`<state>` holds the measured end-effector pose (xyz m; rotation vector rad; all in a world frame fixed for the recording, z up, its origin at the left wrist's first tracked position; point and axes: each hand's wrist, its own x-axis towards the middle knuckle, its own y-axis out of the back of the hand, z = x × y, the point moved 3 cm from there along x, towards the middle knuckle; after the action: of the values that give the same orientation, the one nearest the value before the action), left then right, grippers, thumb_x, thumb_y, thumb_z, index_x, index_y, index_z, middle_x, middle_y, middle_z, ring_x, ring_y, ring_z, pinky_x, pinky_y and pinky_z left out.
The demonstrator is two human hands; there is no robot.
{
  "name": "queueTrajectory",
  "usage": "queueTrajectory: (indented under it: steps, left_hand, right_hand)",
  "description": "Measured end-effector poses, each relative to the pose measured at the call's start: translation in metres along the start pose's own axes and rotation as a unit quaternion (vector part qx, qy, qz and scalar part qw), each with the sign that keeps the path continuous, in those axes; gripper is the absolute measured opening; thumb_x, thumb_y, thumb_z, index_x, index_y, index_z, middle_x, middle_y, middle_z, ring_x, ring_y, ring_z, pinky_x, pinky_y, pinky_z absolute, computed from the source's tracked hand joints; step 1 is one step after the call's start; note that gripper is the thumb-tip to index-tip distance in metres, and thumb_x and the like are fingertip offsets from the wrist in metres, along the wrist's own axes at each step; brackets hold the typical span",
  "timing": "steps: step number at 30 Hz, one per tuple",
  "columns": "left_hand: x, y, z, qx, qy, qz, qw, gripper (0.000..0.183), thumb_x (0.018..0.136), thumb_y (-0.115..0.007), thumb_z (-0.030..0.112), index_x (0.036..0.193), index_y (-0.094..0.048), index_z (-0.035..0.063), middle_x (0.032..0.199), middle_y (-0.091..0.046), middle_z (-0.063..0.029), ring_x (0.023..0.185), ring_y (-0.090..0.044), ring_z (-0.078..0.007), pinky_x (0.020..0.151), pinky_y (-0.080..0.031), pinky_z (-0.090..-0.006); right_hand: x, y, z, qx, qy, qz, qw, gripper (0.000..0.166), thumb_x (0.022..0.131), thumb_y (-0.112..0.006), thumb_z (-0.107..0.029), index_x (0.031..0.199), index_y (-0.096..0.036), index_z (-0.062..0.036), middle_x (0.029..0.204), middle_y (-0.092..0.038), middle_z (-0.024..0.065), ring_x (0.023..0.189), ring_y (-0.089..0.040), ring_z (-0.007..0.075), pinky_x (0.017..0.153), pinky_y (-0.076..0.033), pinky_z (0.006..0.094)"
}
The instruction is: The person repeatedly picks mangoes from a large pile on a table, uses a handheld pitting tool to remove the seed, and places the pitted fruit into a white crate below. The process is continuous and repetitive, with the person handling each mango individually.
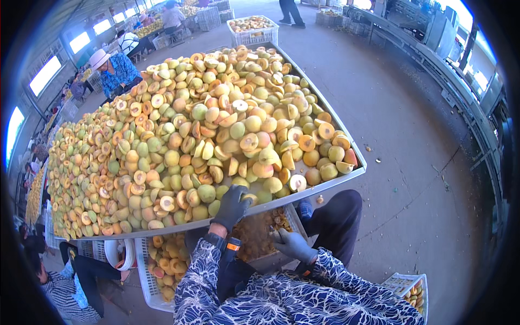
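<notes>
A large metal-rimmed table (317,187) carries a heap of halved apricots or similar stone fruit (227,109), some with pits showing. My left hand (232,207), in a dark glove, is at the table's near edge, its fingers on a fruit half (249,199). Over a bin (280,260) of brown scraps or pits below the table, my right hand (293,243), gloved in grey, has its fingers curled around a small tool, mostly hidden, whose tip shows by the fingertips. A white plastic crate (146,280) of pitted halves stands left of the bin.
A white crate (422,300) with fruit stands on the floor at lower right, another (254,37) beyond the table. Co-workers sit at the left side (120,73) and at lower left (69,292). A metal conveyor frame (430,61) runs along the right. Scraps dot the floor.
</notes>
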<state>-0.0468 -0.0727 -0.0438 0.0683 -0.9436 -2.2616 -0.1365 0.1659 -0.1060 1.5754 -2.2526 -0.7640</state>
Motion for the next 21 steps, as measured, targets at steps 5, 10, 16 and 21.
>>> queueTrajectory:
  steps: [5,10,16,21]
  left_hand:
    - [-0.021,0.02,0.036,-0.169,0.018,0.1,0.98,0.027,0.083,-0.074,0.008,0.108,-0.066,-0.0011,0.109,-0.066,-0.0111,0.102,-0.064,-0.0224,0.092,-0.051,-0.0334]
    - [-0.052,-0.006,0.078,-0.379,0.052,0.159,0.91,0.038,0.099,-0.055,0.021,0.129,-0.059,-0.0007,0.124,-0.063,-0.0116,0.111,-0.062,-0.0236,0.099,-0.049,-0.0345]
    - [-0.073,-0.001,0.096,-0.534,0.135,0.273,0.789,0.073,0.104,-0.035,0.06,0.142,-0.048,-0.0004,0.124,-0.059,-0.0115,0.106,-0.06,-0.0207,0.095,-0.05,-0.0344]
    - [-0.086,0.015,0.093,-0.501,0.08,0.263,0.821,0.084,0.1,-0.03,0.07,0.14,-0.047,-0.0021,0.102,-0.064,-0.0134,0.088,-0.065,-0.0222,0.081,-0.056,-0.0358]
  right_hand:
    - [0.028,0.051,-0.077,0.129,-0.025,0.119,0.984,0.031,0.089,-0.07,-0.026,0.108,-0.057,-0.0053,0.081,-0.066,0.0234,0.068,-0.067,0.0413,0.065,-0.051,0.0506]
    - [0.057,0.03,-0.104,0.374,-0.028,0.101,0.922,0.034,0.09,-0.07,-0.012,0.12,-0.06,0.001,0.101,-0.065,0.005,0.089,-0.059,0.0145,0.077,-0.05,0.0312]
    - [0.032,0.035,-0.127,0.308,0.062,0.103,0.944,0.029,0.093,-0.068,-0.014,0.117,-0.059,-0.0003,0.091,-0.066,0.0067,0.083,-0.063,0.019,0.074,-0.052,0.032]
    - [0.004,0.037,-0.148,-0.034,0.103,0.087,0.99,0.028,0.087,-0.071,-0.019,0.104,-0.052,-0.0067,0.074,-0.065,0.0174,0.07,-0.068,0.0389,0.061,-0.053,0.0457]
